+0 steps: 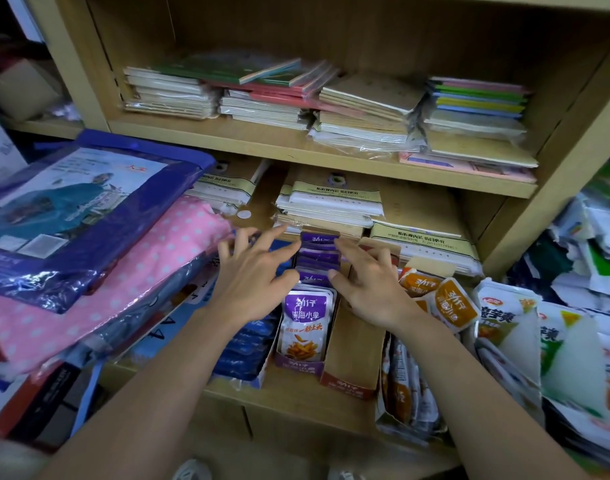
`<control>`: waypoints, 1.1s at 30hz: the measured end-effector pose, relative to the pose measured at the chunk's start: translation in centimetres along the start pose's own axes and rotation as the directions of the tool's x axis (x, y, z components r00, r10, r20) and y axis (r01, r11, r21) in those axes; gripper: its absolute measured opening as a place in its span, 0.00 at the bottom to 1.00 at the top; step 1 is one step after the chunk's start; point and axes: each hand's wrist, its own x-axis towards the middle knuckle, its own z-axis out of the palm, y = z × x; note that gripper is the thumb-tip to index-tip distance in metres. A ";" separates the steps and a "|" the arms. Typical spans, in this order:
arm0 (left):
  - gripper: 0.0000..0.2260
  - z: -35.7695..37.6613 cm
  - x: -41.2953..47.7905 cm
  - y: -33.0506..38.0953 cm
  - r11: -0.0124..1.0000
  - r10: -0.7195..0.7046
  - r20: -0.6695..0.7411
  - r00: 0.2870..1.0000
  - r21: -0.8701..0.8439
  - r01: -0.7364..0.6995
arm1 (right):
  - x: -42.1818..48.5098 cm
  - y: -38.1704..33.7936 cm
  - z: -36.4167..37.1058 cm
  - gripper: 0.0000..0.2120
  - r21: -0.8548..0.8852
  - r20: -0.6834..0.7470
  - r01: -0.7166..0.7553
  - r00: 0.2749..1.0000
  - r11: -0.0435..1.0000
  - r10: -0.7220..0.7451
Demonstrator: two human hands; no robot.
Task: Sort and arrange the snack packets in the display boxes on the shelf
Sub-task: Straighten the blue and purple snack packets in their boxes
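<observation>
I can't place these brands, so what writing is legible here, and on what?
"劲仔" and "深海小鱼": front purple snack packet.
"劲仔": orange snack packets.
Notebook wrapper labels: printed lines too blurred to read.
White-green snack packets: large characters smeared, not readable with confidence.

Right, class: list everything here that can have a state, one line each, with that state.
purple display box, full of upright purple packets
red display box, empty where visible
blue display box, filled with blue packets
orange packets, leaning untidily beside the red box
left hand, open, touching the purple packets
right hand, open, touching the purple packets
</observation>
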 end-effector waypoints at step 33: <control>0.14 1.2 -2.5 -0.7 0.958 0.262 -0.199 0.944 -0.066 -0.280 | -2.5 1.2 0.9 0.17 -0.003 -0.091 0.102 0.991 0.995 -0.102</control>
